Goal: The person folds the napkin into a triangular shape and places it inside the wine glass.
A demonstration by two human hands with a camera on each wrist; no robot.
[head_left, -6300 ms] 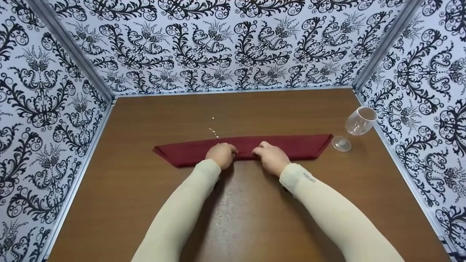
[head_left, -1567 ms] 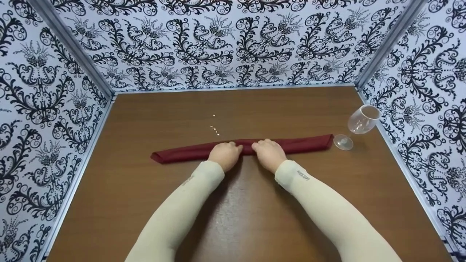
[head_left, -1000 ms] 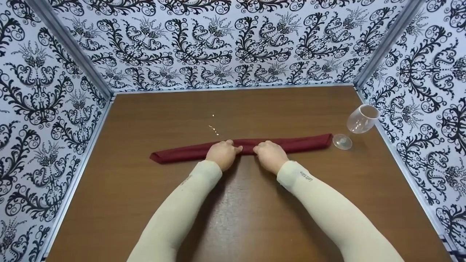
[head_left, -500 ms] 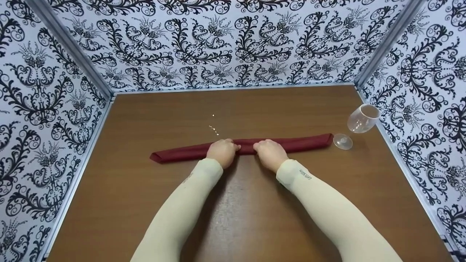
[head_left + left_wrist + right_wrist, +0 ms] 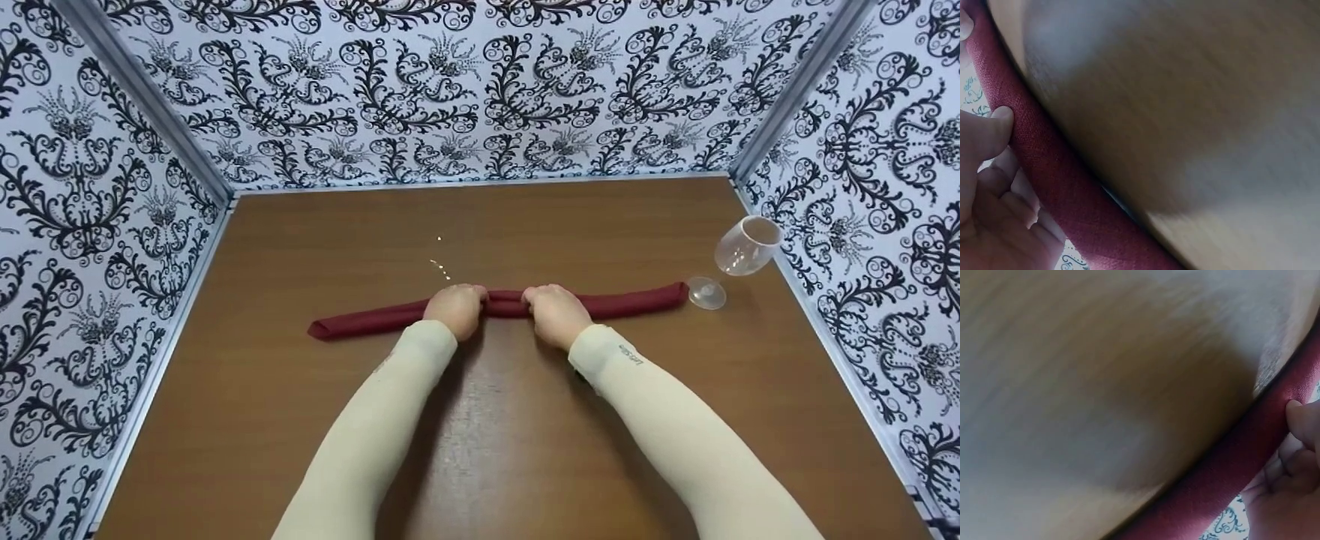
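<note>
The left hand [image 5: 457, 310] and right hand [image 5: 559, 315] pinch a rolled red cloth [image 5: 505, 306] near its middle; a stemmed glass [image 5: 741, 253] stands beside one end.

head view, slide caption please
Left hand and right hand grip a rolled dark red cloth beside a clear stemmed glass.

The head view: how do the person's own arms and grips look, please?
The left sleeve and right sleeve are cream and close-fitting. Small dark lettering shows near the right cuff, and fainter marks on the left sleeve. The left grip and right grip are bare hands.
</note>
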